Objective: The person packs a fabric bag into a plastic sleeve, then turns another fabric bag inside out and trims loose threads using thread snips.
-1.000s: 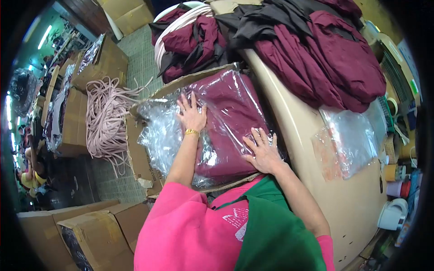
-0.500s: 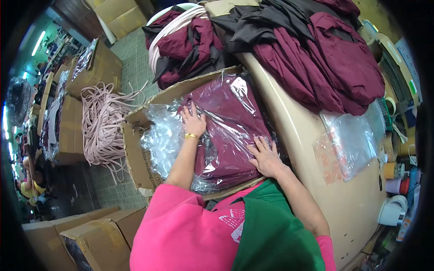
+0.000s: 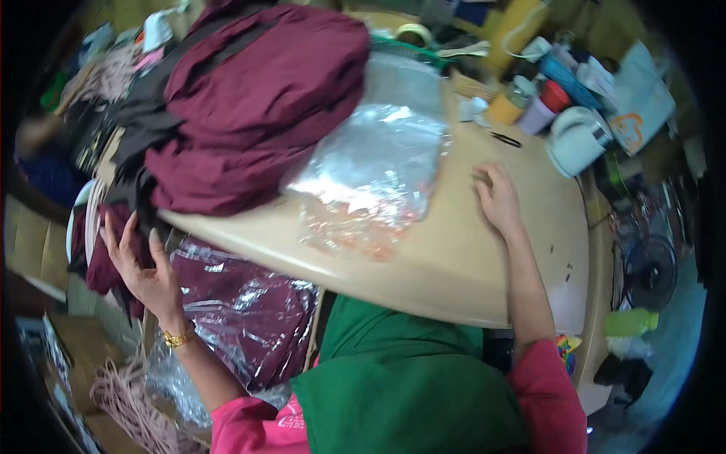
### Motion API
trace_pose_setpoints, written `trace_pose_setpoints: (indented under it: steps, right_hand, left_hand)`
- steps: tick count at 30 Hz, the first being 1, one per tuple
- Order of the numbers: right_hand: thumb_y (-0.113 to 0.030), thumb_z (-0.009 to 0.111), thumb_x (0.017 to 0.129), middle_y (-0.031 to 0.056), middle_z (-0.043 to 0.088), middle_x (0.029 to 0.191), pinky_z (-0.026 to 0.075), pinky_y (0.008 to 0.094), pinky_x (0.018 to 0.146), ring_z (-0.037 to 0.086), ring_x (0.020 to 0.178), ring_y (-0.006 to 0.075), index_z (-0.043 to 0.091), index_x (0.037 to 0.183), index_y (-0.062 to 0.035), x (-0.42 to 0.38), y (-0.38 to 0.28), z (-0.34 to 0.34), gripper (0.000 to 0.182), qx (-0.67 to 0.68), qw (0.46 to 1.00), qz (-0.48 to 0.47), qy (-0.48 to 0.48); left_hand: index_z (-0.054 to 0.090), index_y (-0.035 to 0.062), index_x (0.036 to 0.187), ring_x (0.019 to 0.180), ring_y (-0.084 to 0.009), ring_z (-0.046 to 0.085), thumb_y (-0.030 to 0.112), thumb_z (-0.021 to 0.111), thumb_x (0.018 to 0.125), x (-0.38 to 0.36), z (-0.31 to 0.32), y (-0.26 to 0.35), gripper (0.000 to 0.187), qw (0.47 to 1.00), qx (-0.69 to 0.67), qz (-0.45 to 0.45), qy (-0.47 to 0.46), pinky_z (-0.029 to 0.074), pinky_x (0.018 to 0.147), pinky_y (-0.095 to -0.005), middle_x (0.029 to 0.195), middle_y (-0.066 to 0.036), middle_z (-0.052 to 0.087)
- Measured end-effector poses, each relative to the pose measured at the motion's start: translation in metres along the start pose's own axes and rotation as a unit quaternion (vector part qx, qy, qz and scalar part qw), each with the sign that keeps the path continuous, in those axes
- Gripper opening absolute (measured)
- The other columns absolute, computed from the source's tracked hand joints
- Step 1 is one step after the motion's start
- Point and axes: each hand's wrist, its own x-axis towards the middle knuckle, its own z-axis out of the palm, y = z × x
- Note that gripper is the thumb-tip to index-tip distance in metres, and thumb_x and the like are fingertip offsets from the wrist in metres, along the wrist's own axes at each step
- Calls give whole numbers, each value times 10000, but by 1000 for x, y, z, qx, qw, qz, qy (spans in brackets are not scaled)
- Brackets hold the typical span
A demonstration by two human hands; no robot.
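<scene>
Spreading my left hand [image 3: 147,284], grip open; right hand [image 3: 499,200] empty, half-open over worktop [image 3: 473,284]. Maroon bundle [image 3: 246,321] plastic-covered in carton [image 3: 316,325]; maroon heap [image 3: 265,83] unwrapped, clear bags [image 3: 378,163] alongside.

1 open lane of counter [image 3: 461,272] runs between the plastic bags [image 3: 370,166] and the right hand [image 3: 497,198]. The snips [image 3: 506,140] lie beyond that hand, and the bulky cloth heap [image 3: 265,98] blocks the far left.

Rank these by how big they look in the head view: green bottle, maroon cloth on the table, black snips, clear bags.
1. Maroon cloth
2. Clear bags
3. Green bottle
4. Black snips
</scene>
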Motion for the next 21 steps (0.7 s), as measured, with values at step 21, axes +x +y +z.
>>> trace_pose_setpoints:
  steps: [21]
  right_hand:
    - [-233, 489, 988, 163, 660, 1015, 462, 478, 829, 603, 1009, 373, 618, 1037, -35, 52, 115, 14, 241, -106, 969, 179, 132]
  left_hand:
    - [566, 68, 1266, 1152, -366, 583, 315, 785, 758, 117, 161, 111, 607, 920, -16, 105, -378, 496, 925, -445, 1205, -184, 600]
